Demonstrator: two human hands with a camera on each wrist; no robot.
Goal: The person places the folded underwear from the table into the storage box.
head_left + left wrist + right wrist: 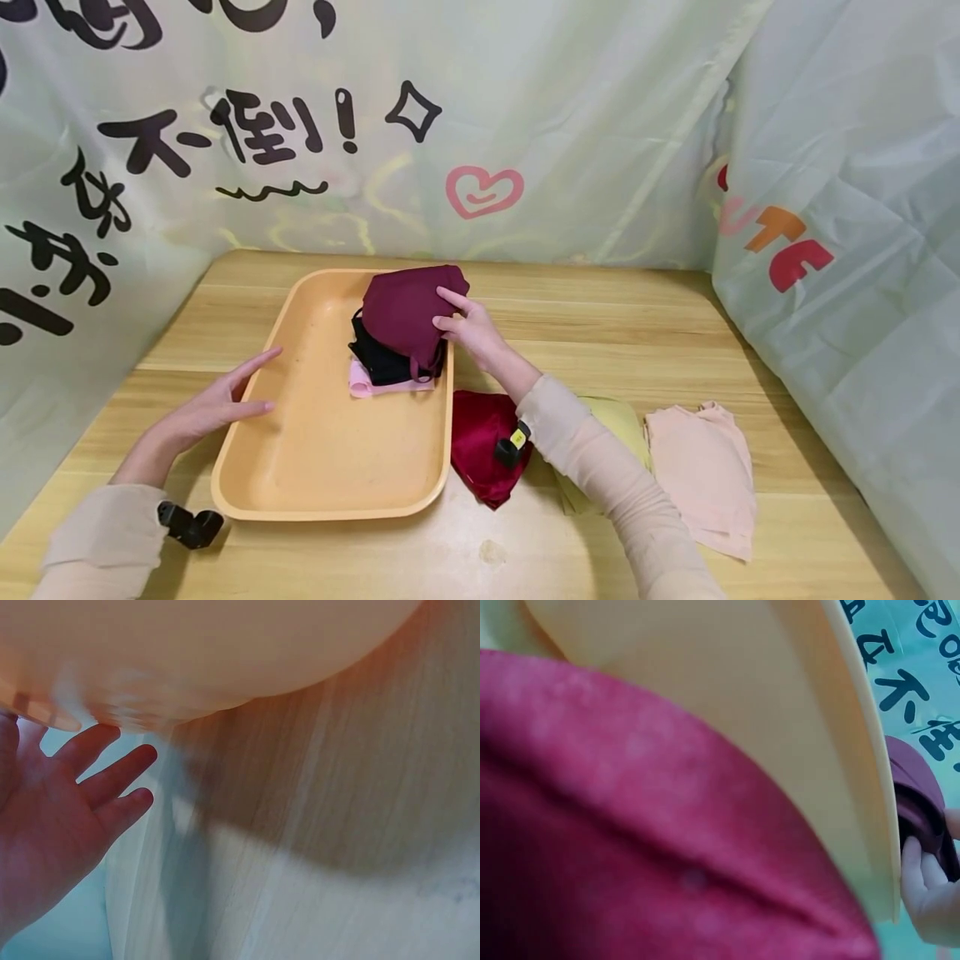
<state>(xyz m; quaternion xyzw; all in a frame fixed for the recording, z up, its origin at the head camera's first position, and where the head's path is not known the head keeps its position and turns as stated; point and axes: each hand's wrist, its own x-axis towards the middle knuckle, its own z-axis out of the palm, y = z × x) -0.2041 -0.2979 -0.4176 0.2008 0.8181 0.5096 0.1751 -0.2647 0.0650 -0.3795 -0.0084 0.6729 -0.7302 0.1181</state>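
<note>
Both hands are at the tray; the left hand is at its left rim, fingers straight and spread rather than curled round anything; the right hand is at the far right, pinching the edge of a maroon cloth piece between thumb and fingers. That maroon piece lies on top of a black cloth piece, and its right edge reaches out over the tray's rim; beneath the black one, a pink cloth piece shows at the near side, on the tray floor.

Judging by how things lie, the work is about halfway along: pink and black seem to be in place in the stack, while maroon looks nearly placed, since it is in the fingers and overhangs the rim; three pieces are left outside on the table. Of these, a red cloth piece lies just beside the tray; a yellow-green cloth piece, partly hidden by the right sleeve, comes next; a pale peach cloth piece lies farthest right.
</note>
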